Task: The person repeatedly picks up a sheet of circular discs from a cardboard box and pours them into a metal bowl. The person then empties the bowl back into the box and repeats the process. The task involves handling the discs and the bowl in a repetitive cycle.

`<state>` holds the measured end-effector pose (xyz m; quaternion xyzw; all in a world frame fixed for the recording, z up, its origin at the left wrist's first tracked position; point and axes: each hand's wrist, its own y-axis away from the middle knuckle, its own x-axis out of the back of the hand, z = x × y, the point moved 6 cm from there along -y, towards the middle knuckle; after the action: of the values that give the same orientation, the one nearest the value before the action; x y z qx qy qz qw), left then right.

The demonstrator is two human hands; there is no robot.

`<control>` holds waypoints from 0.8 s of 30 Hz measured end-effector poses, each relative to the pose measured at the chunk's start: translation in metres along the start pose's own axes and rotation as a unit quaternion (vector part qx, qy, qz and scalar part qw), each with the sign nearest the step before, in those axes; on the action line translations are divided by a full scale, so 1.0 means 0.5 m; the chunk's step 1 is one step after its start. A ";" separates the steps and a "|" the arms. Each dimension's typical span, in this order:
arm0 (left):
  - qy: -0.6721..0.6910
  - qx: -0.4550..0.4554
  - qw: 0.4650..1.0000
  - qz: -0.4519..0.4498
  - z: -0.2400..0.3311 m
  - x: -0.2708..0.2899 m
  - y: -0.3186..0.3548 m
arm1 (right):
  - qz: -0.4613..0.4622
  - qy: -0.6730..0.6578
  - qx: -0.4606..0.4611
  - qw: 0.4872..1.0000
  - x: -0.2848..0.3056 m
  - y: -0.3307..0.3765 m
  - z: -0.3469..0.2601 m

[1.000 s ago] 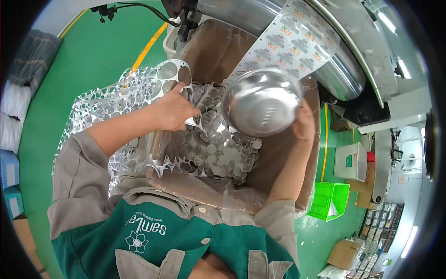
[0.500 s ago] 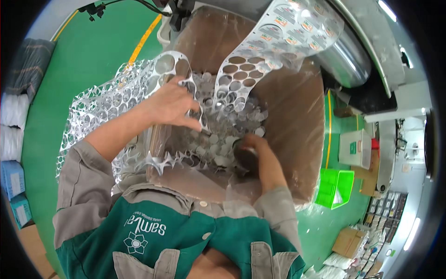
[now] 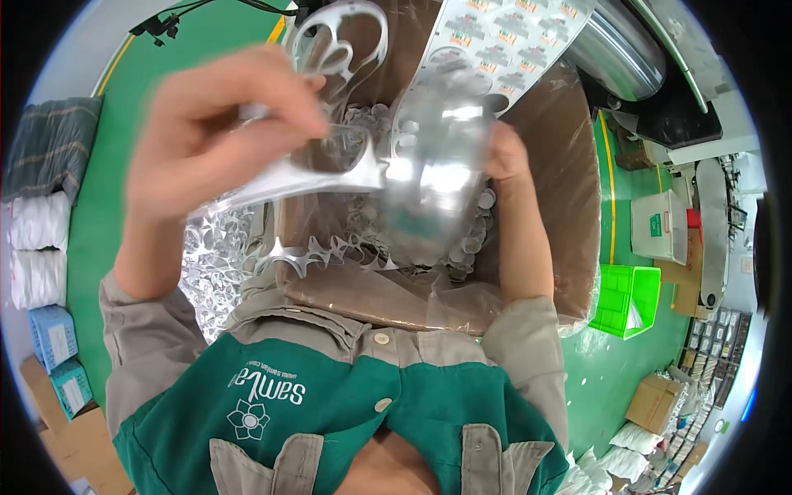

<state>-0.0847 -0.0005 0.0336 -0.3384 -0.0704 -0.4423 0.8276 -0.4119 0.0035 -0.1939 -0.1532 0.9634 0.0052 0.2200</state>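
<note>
At frame centre, the right hand (image 3: 505,154) grips the metal bowl (image 3: 441,169) to its left, long axis upright; the blurred left hand (image 3: 219,124) pinches punched foil (image 3: 356,177).

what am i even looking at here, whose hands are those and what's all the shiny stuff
There's no robot here: these are a person's own bare hands, seen from a wide fisheye camera worn on the head, looking down, so edges look bent. The right hand holds a shiny metal bowl. The left hand is at a silvery sheet full of round holes; blur hides its exact grip. Below is a brown box lined with clear plastic, with many small round discs inside. Above hangs a printed sheet, near a shiny metal cylinder.
</note>
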 end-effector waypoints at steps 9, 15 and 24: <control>-0.278 0.291 0.834 0.378 0.003 0.459 0.395 | 0.157 0.263 -0.268 0.913 0.087 0.028 0.153; -0.190 0.308 0.895 0.261 -0.055 0.225 0.235 | 0.093 0.629 -0.224 0.738 0.052 -0.021 0.109; -0.470 0.121 0.825 -0.289 -0.226 -0.077 0.065 | 0.218 0.548 -0.116 0.799 -0.046 -0.006 -0.112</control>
<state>-0.1032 -0.0321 -0.0843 -0.3669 -0.5984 -0.4365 0.5628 -0.4149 0.0030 -0.1332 0.0597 0.9233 0.0796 -0.3709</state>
